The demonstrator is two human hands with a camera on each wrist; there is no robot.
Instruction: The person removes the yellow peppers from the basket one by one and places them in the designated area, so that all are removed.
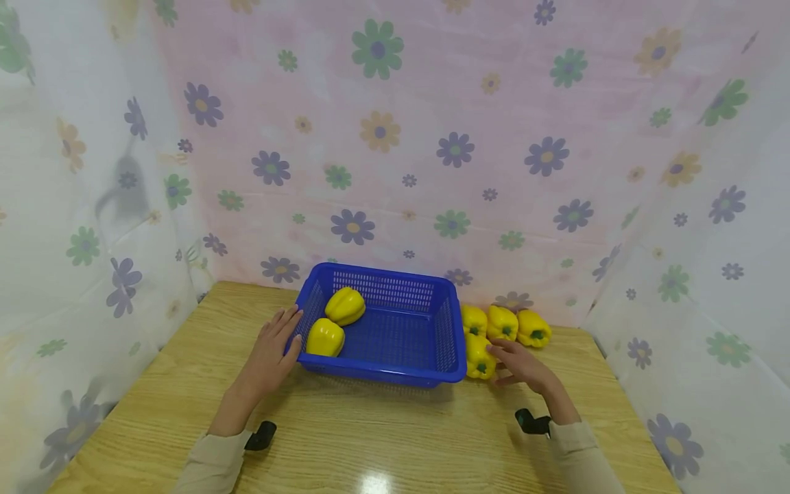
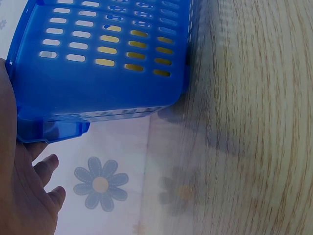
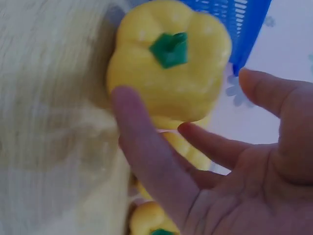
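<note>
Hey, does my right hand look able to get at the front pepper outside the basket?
Probably yes: the right hand is right beside that pepper, with nothing visible blocking that side. The basket sits close on the pepper's left, possibly crowding fingers there.

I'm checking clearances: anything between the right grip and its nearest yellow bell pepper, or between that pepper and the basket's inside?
Nothing visible lies between the right grip and that yellow bell pepper; the blue basket's right wall blocks the direct way inside.
</note>
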